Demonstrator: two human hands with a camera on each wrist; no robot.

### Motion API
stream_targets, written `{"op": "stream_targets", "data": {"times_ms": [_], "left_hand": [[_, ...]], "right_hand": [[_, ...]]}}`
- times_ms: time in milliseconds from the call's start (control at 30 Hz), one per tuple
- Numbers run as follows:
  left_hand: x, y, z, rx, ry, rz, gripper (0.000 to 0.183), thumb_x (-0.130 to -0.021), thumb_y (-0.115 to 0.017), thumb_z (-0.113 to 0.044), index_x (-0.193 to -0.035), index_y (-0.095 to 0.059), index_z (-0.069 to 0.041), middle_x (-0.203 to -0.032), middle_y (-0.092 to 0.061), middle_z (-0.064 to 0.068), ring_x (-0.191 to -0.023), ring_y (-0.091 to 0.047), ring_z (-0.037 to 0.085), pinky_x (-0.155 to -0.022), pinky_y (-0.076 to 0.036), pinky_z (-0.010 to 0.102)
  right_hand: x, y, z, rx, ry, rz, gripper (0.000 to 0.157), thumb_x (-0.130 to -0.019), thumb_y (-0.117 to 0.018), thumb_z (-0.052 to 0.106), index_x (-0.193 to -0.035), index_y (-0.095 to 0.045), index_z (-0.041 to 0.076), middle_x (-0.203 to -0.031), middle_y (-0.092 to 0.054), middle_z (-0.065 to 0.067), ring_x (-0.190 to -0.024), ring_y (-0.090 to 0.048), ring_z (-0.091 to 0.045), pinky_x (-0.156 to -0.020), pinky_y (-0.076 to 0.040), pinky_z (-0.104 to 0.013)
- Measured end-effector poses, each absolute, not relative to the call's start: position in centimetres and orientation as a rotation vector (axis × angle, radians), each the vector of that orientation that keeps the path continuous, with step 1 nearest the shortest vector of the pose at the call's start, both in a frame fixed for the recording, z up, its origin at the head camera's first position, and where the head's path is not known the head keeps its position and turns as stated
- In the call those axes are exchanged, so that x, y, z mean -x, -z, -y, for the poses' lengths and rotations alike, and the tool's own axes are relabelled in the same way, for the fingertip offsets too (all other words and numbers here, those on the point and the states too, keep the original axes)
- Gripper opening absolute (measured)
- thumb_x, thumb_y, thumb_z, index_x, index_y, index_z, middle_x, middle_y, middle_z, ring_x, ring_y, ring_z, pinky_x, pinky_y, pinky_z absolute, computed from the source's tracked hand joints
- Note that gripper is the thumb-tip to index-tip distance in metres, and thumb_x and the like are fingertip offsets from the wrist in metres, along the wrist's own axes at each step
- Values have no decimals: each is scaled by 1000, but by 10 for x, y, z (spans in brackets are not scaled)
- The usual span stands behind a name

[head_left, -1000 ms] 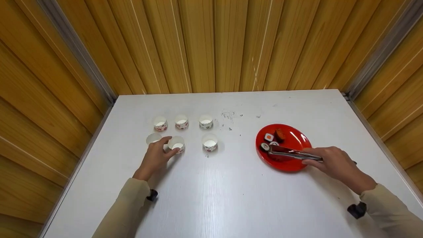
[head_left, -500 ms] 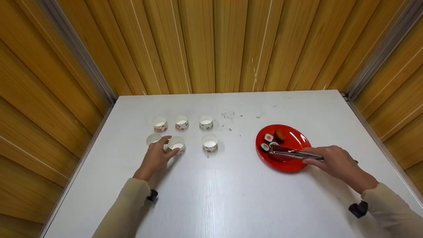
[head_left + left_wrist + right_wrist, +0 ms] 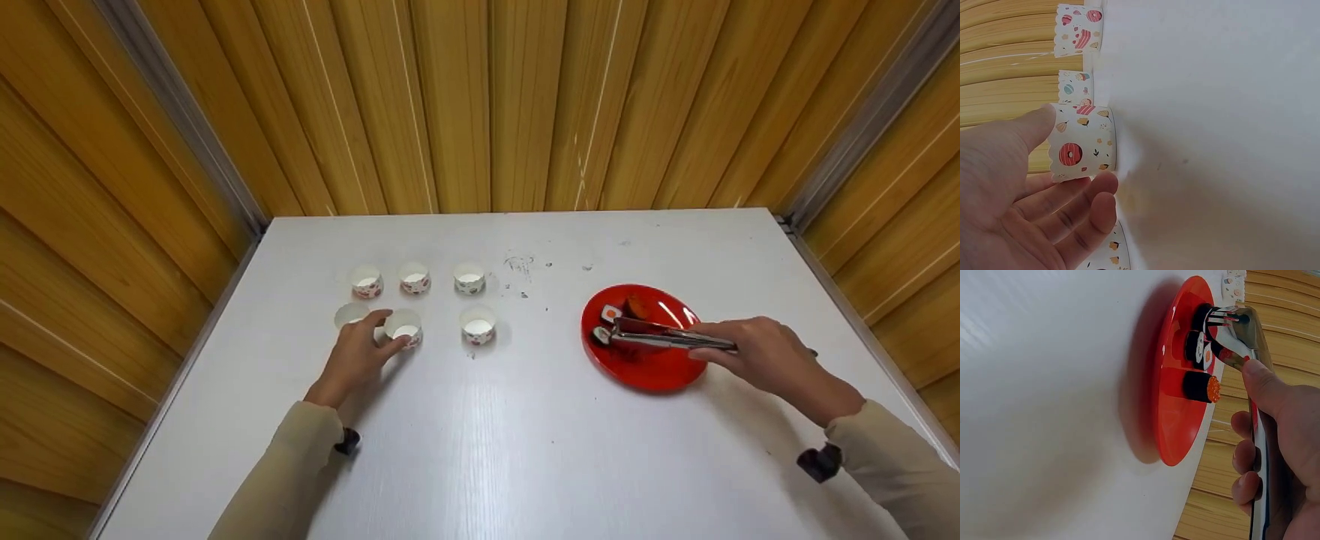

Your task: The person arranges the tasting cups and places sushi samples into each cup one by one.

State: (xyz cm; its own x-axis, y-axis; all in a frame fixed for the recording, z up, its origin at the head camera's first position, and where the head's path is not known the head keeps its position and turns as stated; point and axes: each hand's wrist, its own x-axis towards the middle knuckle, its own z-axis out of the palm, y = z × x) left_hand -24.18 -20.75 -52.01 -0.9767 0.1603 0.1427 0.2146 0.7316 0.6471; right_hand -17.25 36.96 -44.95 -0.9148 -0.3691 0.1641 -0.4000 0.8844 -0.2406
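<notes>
My left hand holds a white paper baking cup with pink and orange prints, thumb on one side and fingers on the other; the cup stands on the table. At the right, my right hand grips metal tongs, whose tips are over the red plate. On that plate lie several sushi pieces: an orange-topped roll, a square white one with an orange centre and a dark round roll right at the tong tips. I cannot tell whether the tongs pinch a piece.
More baking cups stand around the held one: three in a back row, such as the left cup, another to its right, and one partly behind my left hand. Wood-patterned panels wall the white table at the back and sides.
The tong tips have risen slightly in the head view and now cover the white-ringed roll seen before. My right hand has shifted a little with them. The left hand keeps its hold.
</notes>
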Motion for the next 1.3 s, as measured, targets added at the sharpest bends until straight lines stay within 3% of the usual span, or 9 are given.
{"op": "stream_targets", "data": {"times_ms": [200, 533, 733, 1200, 1300], "left_hand": [[243, 519, 207, 312, 1092, 2858, 58, -90, -82, -27, -136, -61, 2, -127, -68, 23, -110, -66, 30, -95, -51, 49], [242, 521, 209, 317, 1072, 2838, 56, -90, -81, -29, -135, -63, 0, -123, -71, 20, -83, -62, 22, -77, -52, 40], [243, 521, 209, 307, 1073, 2835, 56, -90, -82, -28, -134, -63, 1, -122, -71, 20, -85, -62, 22, -79, -52, 41], [244, 520, 205, 300, 1080, 2852, 57, -90, -82, -27, -135, -62, 1, -124, -70, 21, -82, -61, 20, -78, -52, 40], [244, 519, 206, 302, 1081, 2853, 56, -90, -82, -28, -135, -63, 0, -124, -70, 20, -89, -63, 22, -83, -53, 43]], "right_hand": [[177, 440, -366, -606, -415, 2958, 42, -85, -85, 23, -125, -76, 13, -96, -78, -4, -73, -63, -14, -60, -50, -27], [191, 430, -353, -694, -333, 2876, 43, -83, -87, 21, -124, -76, 12, -95, -79, -4, -73, -69, -16, -64, -57, -35], [203, 422, -339, -721, -342, 2868, 44, -84, -87, 21, -125, -76, 12, -96, -79, -4, -72, -66, -15, -61, -54, -32], [223, 406, -313, -768, -348, 2839, 39, -85, -86, 19, -123, -77, 14, -96, -79, -6, -77, -71, -21, -64, -58, -37], [228, 404, -308, -763, -351, 2856, 38, -87, -84, 22, -123, -77, 15, -97, -79, -4, -79, -71, -20, -65, -57, -38]]}}
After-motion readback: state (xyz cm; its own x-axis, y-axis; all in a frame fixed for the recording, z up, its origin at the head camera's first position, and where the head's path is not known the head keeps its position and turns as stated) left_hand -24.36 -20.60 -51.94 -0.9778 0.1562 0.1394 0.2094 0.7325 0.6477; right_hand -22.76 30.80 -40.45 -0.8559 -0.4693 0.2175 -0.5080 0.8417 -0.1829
